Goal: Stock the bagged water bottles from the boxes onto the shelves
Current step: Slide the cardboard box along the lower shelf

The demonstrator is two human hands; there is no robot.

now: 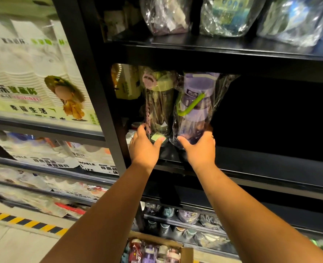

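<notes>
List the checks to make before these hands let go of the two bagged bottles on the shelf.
1. Left hand grips the green-lidded bottle at its base: ok.
2. Right hand grips the purple bottle at its base: ok.
3. Both bases flat on the shelf: cannot tell, the hands cover them.
4. Room right of the purple bottle: ok, bare board shows.
5. Box below holds more bottles: ok.

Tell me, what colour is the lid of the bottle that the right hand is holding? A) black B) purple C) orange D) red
B: the right hand grips a bagged purple-lidded bottle on the shelf, while the left hand grips the green-lidded bottle beside it.
</notes>
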